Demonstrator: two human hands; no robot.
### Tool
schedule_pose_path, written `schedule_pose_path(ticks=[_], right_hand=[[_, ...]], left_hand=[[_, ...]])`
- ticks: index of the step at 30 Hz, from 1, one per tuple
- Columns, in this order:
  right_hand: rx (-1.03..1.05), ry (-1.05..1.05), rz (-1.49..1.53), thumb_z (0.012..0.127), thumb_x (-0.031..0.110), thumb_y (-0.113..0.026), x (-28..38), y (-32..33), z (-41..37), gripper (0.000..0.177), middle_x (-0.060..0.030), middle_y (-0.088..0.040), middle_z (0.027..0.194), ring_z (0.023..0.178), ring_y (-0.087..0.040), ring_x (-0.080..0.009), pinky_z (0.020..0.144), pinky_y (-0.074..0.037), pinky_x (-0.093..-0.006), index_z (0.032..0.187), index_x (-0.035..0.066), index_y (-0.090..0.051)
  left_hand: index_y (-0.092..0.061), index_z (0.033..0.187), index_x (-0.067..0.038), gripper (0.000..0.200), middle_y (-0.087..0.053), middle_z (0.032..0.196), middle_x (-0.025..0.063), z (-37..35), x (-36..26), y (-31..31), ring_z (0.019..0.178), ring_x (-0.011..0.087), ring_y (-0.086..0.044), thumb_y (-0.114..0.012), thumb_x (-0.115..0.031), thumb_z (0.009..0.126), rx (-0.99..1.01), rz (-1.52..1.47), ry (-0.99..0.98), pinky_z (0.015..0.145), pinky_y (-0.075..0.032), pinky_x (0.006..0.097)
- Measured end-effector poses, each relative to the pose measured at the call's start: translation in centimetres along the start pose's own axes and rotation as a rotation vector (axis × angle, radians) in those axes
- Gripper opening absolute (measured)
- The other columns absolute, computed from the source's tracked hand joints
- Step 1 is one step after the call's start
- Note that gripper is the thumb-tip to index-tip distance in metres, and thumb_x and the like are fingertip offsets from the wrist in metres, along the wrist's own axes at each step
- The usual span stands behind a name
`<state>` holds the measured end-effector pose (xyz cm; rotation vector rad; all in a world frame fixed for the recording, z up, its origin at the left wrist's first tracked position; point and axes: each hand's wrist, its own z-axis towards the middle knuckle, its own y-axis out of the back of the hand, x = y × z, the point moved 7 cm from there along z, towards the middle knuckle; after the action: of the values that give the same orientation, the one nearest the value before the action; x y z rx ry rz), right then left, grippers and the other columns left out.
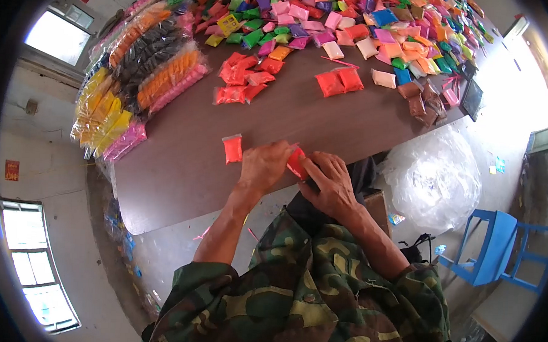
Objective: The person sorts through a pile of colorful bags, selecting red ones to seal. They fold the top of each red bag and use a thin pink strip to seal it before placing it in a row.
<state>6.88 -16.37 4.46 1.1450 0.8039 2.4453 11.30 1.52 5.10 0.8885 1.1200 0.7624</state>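
Between my two hands, at the table's near edge, is a small red packet [296,163]. My left hand [266,164] is closed on the packet's upper left end. The fingers of my right hand [328,182] pinch its right side. Just left of my left hand, another red packet [233,149] lies flat on the brown table [181,185]. Farther back lie a cluster of several red packets [244,78] and a pair of red packets [339,81].
A large heap of coloured packets [305,19] covers the table's far side. Bagged rows of packets [168,75] are stacked at the left. Brown packets [423,104] lie at the right edge, near a dark flat object [471,99]. Clear plastic [432,178] and a blue stool [491,248] are beyond.
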Motion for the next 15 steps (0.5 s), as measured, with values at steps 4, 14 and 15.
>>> schedule_pose_path(ticks=[4, 14, 15], right_hand=[[-0.071, -0.058, 0.079, 0.086, 0.006, -0.083, -0.5, 1.3, 0.1, 0.040, -0.0161, -0.071, 0.127, 0.120, -0.069, -0.0375, 0.105, -0.053, -0.0484, 0.125, 0.003, -0.075], [0.002, -0.060, 0.160, 0.085, -0.002, -0.075, -2.1, 0.9, 2.1, 0.043, -0.0137, -0.074, 0.130, 0.114, -0.072, -0.0390, 0.094, -0.060, -0.0475, 0.127, 0.006, -0.074], [0.036, -0.033, 0.149, 0.085, -0.001, -0.074, -1.9, 0.7, 2.4, 0.044, -0.0132, -0.074, 0.130, 0.113, -0.072, -0.0389, 0.094, -0.060, -0.0480, 0.128, 0.007, -0.074]], left_hand=[[-0.075, 0.100, -0.007, 0.014, -0.074, 0.082, 0.0173, -1.1, 0.1, 2.5, 0.075, 0.0388, -0.075, -0.073, -0.020, 0.102, -0.050, -0.109, 0.122, 0.065, -0.056, 0.0481], [-0.075, 0.100, -0.009, 0.009, -0.074, 0.081, 0.0167, -3.8, -2.0, -0.3, 0.075, 0.0400, -0.074, -0.077, -0.016, 0.096, -0.034, -0.208, 0.096, 0.066, -0.057, 0.0514], [-0.076, 0.102, -0.009, 0.010, -0.075, 0.083, 0.0177, -3.7, -2.2, 0.0, 0.075, 0.0403, -0.075, -0.078, -0.016, 0.096, -0.019, -0.192, 0.090, 0.066, -0.057, 0.0503]])
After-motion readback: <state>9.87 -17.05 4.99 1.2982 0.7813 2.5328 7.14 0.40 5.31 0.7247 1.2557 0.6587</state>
